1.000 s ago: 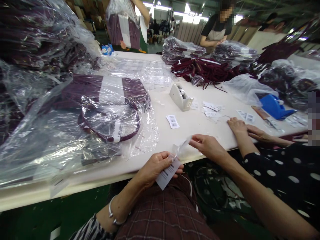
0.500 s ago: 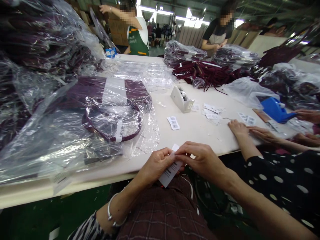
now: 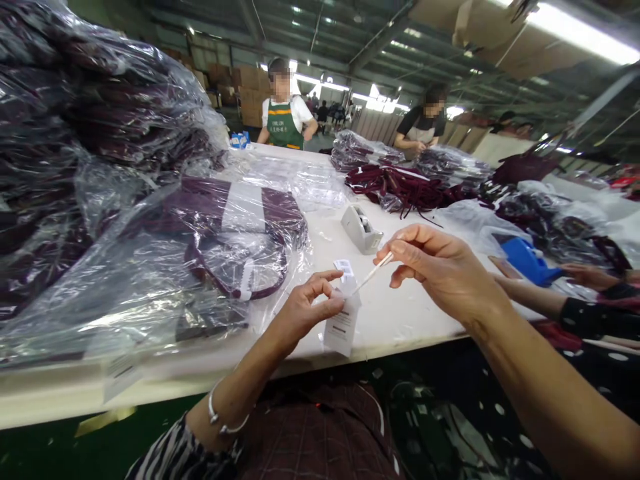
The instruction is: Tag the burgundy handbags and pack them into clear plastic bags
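At the near table edge my left hand (image 3: 305, 307) pinches the top of a white printed hang tag (image 3: 342, 331) between thumb and forefinger; the tag hangs down below the fingers. Up and to the right, my right hand (image 3: 443, 270) is closed in a pinch on a thin white string (image 3: 373, 272), which runs slantwise down to the top of the tag. A small barcode label sheet (image 3: 344, 268) lies on the table just behind my left fingers. To the left lies a dark purple bag (image 3: 205, 200) inside a clear plastic bag.
A grey tape dispenser (image 3: 356, 230) stands behind my hands. Plastic-wrapped goods (image 3: 125, 113) are piled high at left. Dark red straps (image 3: 395, 187) lie farther back. At right, a co-worker's hand touches a blue dispenser (image 3: 527, 260). Two people stand across the table.
My hands have risen and moved apart, the right one up and rightward, drawing out the string. The tag hangs straighter. My view has tilted up, and the co-worker in the green apron now faces the table.
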Motion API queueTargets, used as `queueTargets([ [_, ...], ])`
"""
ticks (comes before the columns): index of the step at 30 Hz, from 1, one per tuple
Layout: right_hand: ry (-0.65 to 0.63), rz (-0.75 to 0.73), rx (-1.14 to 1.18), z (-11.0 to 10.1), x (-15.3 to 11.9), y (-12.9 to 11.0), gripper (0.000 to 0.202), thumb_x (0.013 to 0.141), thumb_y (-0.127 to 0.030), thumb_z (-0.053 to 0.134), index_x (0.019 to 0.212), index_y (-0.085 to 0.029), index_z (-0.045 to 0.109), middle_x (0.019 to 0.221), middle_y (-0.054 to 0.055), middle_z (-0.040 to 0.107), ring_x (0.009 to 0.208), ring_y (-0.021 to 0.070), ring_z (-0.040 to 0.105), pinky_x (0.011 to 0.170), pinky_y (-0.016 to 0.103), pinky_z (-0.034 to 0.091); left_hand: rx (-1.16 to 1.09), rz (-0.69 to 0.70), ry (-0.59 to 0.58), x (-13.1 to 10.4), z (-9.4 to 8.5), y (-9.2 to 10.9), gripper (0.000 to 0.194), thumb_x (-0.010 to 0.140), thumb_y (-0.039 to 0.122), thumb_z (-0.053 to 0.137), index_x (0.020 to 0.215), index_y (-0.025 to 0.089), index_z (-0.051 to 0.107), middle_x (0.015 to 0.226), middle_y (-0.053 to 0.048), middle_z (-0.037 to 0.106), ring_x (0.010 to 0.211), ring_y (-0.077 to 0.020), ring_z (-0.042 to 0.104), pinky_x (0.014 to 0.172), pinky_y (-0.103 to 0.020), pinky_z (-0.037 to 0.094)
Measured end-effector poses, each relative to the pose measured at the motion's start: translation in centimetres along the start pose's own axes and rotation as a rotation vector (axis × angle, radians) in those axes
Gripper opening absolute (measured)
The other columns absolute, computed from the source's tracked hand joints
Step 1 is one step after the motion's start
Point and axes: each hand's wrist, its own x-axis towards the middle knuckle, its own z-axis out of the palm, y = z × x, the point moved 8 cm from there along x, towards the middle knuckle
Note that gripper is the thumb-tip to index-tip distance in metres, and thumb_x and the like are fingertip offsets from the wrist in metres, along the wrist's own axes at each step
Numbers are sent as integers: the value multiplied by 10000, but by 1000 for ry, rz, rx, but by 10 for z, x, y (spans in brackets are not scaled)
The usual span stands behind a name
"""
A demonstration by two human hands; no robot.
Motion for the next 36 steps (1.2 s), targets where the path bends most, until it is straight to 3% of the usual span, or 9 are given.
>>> queueTargets([
  [4,-49,72,147,12,6,-12,274,753,-420,790,807,-187,658,845,64,726,763,189,694,529,236,585,-315,-7,-98,3,7,6,179,761,257,743,715,152,605,1421,-113,540,1289,-294,497,998,-363,366],
  [10,-104,134,348,38,12,-22,239,758,-342,801,809,-196,620,884,50,734,909,228,716,606,270,609,-595,-71,-173,5,11,-4,261,723,310,789,769,130,606,989,-109,722,957,-232,672,970,-386,439],
  [14,-125,103,329,48,18,-23,248,784,-370,772,819,-195,600,899,34,717,720,146,687,582,255,564,-765,-107,-231,1,17,-13,278,765,336,772,826,141,584,795,-25,656,693,-154,667,786,-348,555],
  [19,-334,-35,-312,57,20,-21,322,774,-440,753,978,-202,679,718,-20,647,496,72,495,470,211,378,-922,-179,-275,-8,24,-21,267,791,287,768,882,160,552,719,36,529,479,-24,465,423,-104,387],
  [25,-695,-191,-832,83,2,-4,274,811,-419,691,1017,-248,751,788,-4,697,664,120,567,610,234,372,-936,-288,-292,-10,38,-36,276,815,236,726,1055,156,616,705,50,538,360,10,281,290,-90,229],
  [27,-735,-118,-868,82,2,5,246,853,-403,616,782,-207,748,628,-30,633,565,93,498,548,226,320,-935,-335,-339,-11,46,-42,254,835,298,701,1023,138,636,798,-8,627,409,-17,432,331,-113,337],
  [30,-653,65,-882,62,10,18,312,821,-412,606,632,-173,675,518,-49,538,490,74,406,482,221,261,-973,-384,-326,-14,44,-47,472,909,509,563,1152,108,616,1177,-167,644,918,-225,677,719,-345,593],
  [33,-630,260,-841,41,13,31,289,777,-438,631,670,-173,673,546,-39,568,489,76,414,457,216,265,-1029,-388,-211,-16,31,-47,689,921,687,349,1248,118,559,1298,-206,585,1184,-362,567,950,-625,468],
  [36,-627,407,-809,28,12,44,277,752,-453,645,710,-180,670,553,-35,567,476,75,404,426,207,262,-1029,-397,-92,-18,22,-46,731,911,717,255,1224,125,546,1278,-203,587,1117,-356,601,955,-644,439],
])
